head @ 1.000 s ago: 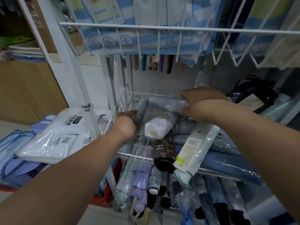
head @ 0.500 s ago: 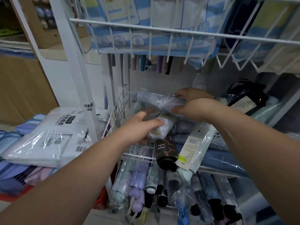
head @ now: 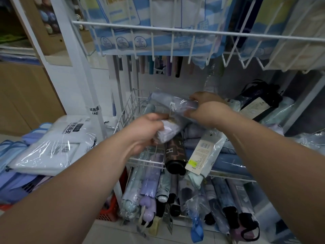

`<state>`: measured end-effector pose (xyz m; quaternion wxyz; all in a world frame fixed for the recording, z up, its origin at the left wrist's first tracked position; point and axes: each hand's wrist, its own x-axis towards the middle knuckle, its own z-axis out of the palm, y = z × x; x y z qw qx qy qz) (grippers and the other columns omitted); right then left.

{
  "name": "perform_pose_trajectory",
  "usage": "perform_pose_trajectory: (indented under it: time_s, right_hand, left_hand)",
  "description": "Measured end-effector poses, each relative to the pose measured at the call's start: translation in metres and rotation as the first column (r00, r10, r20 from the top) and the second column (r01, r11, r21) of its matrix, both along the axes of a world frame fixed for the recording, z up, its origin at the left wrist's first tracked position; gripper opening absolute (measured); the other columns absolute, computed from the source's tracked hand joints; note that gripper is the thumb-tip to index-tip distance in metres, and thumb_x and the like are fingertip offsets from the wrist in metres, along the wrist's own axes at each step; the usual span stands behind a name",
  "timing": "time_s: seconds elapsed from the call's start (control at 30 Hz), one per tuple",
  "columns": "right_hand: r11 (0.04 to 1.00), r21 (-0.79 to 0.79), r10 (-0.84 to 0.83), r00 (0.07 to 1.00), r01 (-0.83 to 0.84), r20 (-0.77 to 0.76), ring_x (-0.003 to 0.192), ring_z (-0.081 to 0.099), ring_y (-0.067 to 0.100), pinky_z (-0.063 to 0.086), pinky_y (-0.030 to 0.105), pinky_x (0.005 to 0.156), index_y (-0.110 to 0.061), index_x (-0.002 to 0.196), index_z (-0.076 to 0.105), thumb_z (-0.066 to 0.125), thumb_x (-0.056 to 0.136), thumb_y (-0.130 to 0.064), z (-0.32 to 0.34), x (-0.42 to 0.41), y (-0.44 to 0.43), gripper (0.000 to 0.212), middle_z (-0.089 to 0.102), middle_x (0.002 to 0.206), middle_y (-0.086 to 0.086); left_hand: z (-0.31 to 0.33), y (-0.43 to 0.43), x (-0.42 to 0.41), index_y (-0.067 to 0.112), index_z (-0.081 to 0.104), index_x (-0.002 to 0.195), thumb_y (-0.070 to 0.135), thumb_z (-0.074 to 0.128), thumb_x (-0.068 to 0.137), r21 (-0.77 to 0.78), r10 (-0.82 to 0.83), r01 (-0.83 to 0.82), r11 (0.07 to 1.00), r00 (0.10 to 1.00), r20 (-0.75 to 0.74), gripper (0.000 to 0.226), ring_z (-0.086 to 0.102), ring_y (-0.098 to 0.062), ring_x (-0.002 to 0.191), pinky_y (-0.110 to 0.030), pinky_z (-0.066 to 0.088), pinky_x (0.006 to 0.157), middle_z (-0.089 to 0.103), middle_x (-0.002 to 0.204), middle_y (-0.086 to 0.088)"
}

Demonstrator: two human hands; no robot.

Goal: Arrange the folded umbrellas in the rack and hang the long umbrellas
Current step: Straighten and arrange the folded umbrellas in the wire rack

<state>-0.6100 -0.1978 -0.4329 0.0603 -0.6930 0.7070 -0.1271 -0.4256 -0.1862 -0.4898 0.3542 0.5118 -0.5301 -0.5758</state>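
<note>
Nearest, under the front rim of the white wire basket (head: pixel 144 162), a lower row of folded umbrellas (head: pixel 149 182) stood packed side by side, handles toward the camera. A brown patterned umbrella (head: pixel 175 152) and a sleeved pale one with a printed label (head: pixel 204 152) lay in the basket with their near ends poking over that rim. Just above the brown one, the left hand (head: pixel 144 132) had its fingers curled round the near end of a white folded umbrella (head: pixel 168 132), which lay tilted over the basket. Farther in, the right hand (head: pixel 209 110) pinched one end of a lavender umbrella (head: pixel 168 101) (still in its clear sleeve) between thumb and fingers, holding it crosswise above the pile. Behind, long umbrella handles (head: pixel 168 66) hung in a row. Off to the left sat wrapped raincoat packs (head: pixel 52 143).
</note>
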Motion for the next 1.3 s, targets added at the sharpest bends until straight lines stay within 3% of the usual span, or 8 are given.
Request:
perform_pose_trajectory:
  time_s: [0.2,0.37,0.47,0.73,0.87,1.03,1.17,1.3]
  right_hand:
    - [1.000,-0.009,0.003,1.000,-0.002,0.026,0.117,0.060,0.032,0.051,0.036,0.097,-0.018,0.132,0.058,0.065,0.090,-0.040,0.000,0.008,0.003,0.048,0.061,0.132,0.008]
    - [0.998,-0.056,0.023,0.988,-0.014,0.151,0.123,0.056,0.032,0.048,0.037,0.101,-0.016,0.140,0.052,0.068,0.090,-0.041,-0.002,0.016,0.011,0.058,0.055,0.140,0.010]
    - [0.998,-0.063,0.036,0.949,-0.017,0.314,0.123,0.056,0.030,0.049,0.036,0.101,-0.015,0.143,0.051,0.071,0.089,-0.044,-0.010,0.019,0.016,0.065,0.055,0.141,0.008]
    - [0.998,0.011,-0.055,0.720,0.066,0.692,0.082,0.060,0.014,0.050,0.028,0.066,-0.016,0.141,0.051,0.073,0.090,-0.033,-0.030,0.022,0.030,0.058,0.061,0.113,0.000]
    - [0.995,-0.027,-0.043,0.646,0.098,0.762,0.072,0.056,0.011,0.042,0.022,0.055,-0.027,0.142,0.049,0.071,0.091,-0.030,-0.037,0.013,0.027,0.055,0.060,0.110,-0.001]
    - [0.996,-0.037,-0.019,0.627,0.077,0.779,0.066,0.056,0.011,0.040,0.016,0.045,-0.032,0.137,0.054,0.067,0.094,-0.027,-0.042,0.010,0.023,0.046,0.063,0.108,0.001]
    - [0.999,0.006,-0.025,0.622,0.032,0.783,0.063,0.052,0.008,0.037,0.011,0.038,-0.027,0.138,0.056,0.066,0.095,-0.022,-0.043,0.009,0.019,0.044,0.062,0.114,0.005]
    - [1.000,-0.006,-0.008,0.645,0.021,0.764,0.085,0.059,0.018,0.043,0.020,0.059,-0.029,0.138,0.056,0.067,0.094,-0.025,-0.044,0.011,0.015,0.046,0.058,0.135,0.007]
  left_hand:
    - [-0.013,0.013,0.036,0.017,0.064,0.129,-0.008,0.047,0.093,-0.037,0.133,-0.137,0.990,0.986,-0.095,0.048,0.067,-0.025,0.108,-0.040,0.052,0.096,0.070,0.120,-0.008]
    - [-0.023,0.023,0.049,0.022,0.060,0.136,-0.007,0.045,0.093,-0.127,0.236,-0.246,0.961,0.967,-0.091,0.054,0.067,-0.015,0.085,-0.026,0.052,0.072,0.070,0.120,-0.005]
    - [-0.031,0.026,0.048,0.028,0.054,0.143,-0.002,0.046,0.094,-0.206,0.323,-0.315,0.926,0.947,0.001,0.058,0.058,-0.016,0.064,-0.030,0.047,0.064,0.070,0.118,-0.006]
    - [-0.042,0.035,0.034,0.026,0.042,0.152,-0.001,0.044,0.098,-0.313,0.233,-0.141,0.939,0.932,0.279,0.060,0.042,-0.004,0.034,-0.019,0.034,0.039,0.044,0.156,-0.009]
    - [-0.052,0.012,0.036,0.027,0.050,0.148,0.004,0.055,0.092,-0.412,0.241,0.012,0.911,0.796,0.555,0.061,0.051,-0.015,0.051,-0.021,0.042,0.049,0.056,0.139,-0.019]
    - [-0.052,-0.002,0.026,0.026,0.064,0.134,0.029,0.075,0.082,-0.350,0.159,0.241,0.905,0.573,0.804,0.053,0.065,-0.026,0.105,-0.028,0.052,0.086,0.062,0.132,-0.009]
    - [-0.043,-0.015,0.023,0.035,0.068,0.123,0.053,0.069,0.083,-0.344,0.252,0.415,0.842,0.261,0.932,0.044,0.059,-0.027,0.110,-0.039,0.052,0.094,0.064,0.117,-0.004]
    - [-0.048,-0.030,0.026,0.049,0.036,0.147,0.053,0.057,0.091,-0.180,0.111,0.566,0.805,0.155,0.982,0.060,0.032,-0.033,0.142,-0.057,0.025,0.118,0.038,0.155,-0.002]
